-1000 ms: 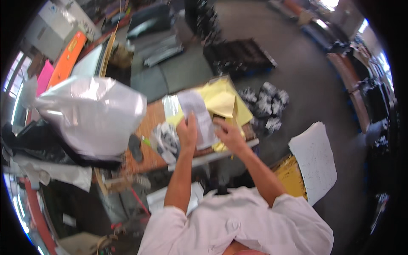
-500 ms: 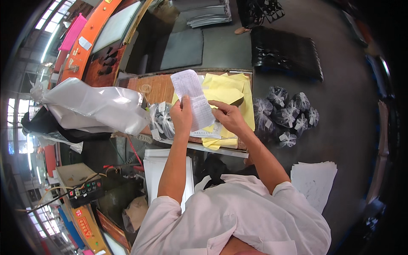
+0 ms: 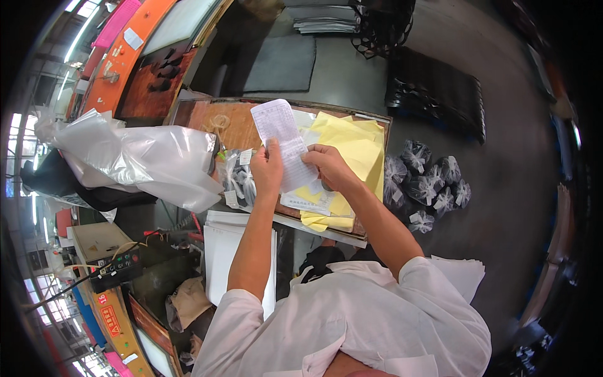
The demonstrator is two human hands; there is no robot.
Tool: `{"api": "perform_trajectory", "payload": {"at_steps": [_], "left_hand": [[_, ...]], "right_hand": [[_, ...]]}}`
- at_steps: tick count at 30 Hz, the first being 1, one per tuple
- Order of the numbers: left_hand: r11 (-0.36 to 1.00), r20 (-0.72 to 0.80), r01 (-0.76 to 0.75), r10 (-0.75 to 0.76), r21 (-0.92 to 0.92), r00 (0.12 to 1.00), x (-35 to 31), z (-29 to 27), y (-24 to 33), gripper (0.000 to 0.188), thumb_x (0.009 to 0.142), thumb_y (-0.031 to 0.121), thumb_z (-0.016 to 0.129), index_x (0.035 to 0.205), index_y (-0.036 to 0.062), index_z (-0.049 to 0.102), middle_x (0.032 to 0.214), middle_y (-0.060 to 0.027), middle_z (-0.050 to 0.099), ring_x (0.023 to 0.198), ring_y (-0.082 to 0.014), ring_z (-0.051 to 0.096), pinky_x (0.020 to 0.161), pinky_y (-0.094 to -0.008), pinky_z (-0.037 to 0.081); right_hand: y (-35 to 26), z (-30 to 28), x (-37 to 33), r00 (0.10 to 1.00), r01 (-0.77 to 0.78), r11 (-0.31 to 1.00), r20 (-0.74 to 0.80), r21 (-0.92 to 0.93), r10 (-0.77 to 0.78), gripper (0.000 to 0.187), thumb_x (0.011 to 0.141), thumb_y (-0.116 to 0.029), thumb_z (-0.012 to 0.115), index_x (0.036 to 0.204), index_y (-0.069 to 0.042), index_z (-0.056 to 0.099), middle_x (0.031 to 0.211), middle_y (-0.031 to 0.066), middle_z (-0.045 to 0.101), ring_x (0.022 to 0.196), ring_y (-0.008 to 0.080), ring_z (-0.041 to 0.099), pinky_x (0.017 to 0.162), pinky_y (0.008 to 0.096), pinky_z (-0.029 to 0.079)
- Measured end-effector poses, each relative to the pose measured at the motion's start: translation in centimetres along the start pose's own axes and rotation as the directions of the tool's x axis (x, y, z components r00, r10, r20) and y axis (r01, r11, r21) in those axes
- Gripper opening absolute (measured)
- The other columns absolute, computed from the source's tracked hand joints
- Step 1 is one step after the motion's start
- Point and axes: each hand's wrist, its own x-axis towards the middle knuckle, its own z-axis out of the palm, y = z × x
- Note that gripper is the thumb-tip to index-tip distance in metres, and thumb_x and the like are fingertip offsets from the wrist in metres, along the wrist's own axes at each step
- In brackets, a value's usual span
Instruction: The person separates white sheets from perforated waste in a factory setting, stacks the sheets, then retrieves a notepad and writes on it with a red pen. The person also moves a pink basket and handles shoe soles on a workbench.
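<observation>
A long, creased paper sheet [image 3: 284, 135] with a ruled table and writing is held up above the wooden table. Its left edge is gripped by my left hand [image 3: 268, 166], the thumb lying on the face of the sheet. My right hand [image 3: 328, 164] pinches the right edge between thumb and bent fingers. Beneath and behind the sheet, yellow papers [image 3: 352, 147] lie spread on the table, and a white printed slip [image 3: 308, 200] sticks out among them. Left of my left hand sits a clear plastic bag of dark items [image 3: 240, 179] with white tags.
Clear plastic sheeting [image 3: 141, 160] drapes over the left side of the wooden table [image 3: 242, 113]. Several tied plastic bundles [image 3: 433, 182] lie on the floor at the right, below a black wrapped stack [image 3: 433, 91]. White sheets [image 3: 235, 251] and a control box [image 3: 113, 270] stand nearer me on the left.
My right hand has gone from pointing at the paper with its index finger to holding the paper's right edge. The view has shifted slightly; my left hand keeps its hold.
</observation>
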Motion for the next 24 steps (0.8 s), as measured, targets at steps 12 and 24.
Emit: {"api": "perform_trajectory", "payload": {"at_steps": [12, 24], "left_hand": [[0.995, -0.019, 0.052, -0.054, -0.091, 0.998, 4.7, -5.2, -2.6, 0.052, 0.106, 0.038, 0.053, 0.094, -0.0092, 0.07, 0.084, -0.0073, 0.07, 0.075, -0.0121, 0.058, 0.07, -0.0324, 0.048], [0.962, 0.01, 0.112, -0.113, -0.249, 0.993, 5.5, -7.0, -4.0, 0.039, 0.101, 0.032, 0.065, 0.104, -0.0058, 0.07, 0.096, -0.0056, 0.07, 0.084, -0.011, 0.059, 0.074, -0.0296, 0.048]], "right_hand": [[2.7, 4.5, 6.3, 0.999, 0.019, 1.0, 0.04, -0.004, -0.019, 0.021, 0.091, -0.01, 0.067, 0.107, 0.003, 0.067, 0.094, 0.0082, 0.071, 0.077, 0.0149, 0.068, 0.073, 0.0299, 0.057], [4.3, 5.0, 7.7, 0.999, 0.007, 0.999, 0.054, -0.039, -0.005, 0.017, 0.091, -0.01, 0.067, 0.101, 0.003, 0.069, 0.091, 0.0076, 0.071, 0.075, 0.0139, 0.066, 0.069, 0.0289, 0.054]]}}
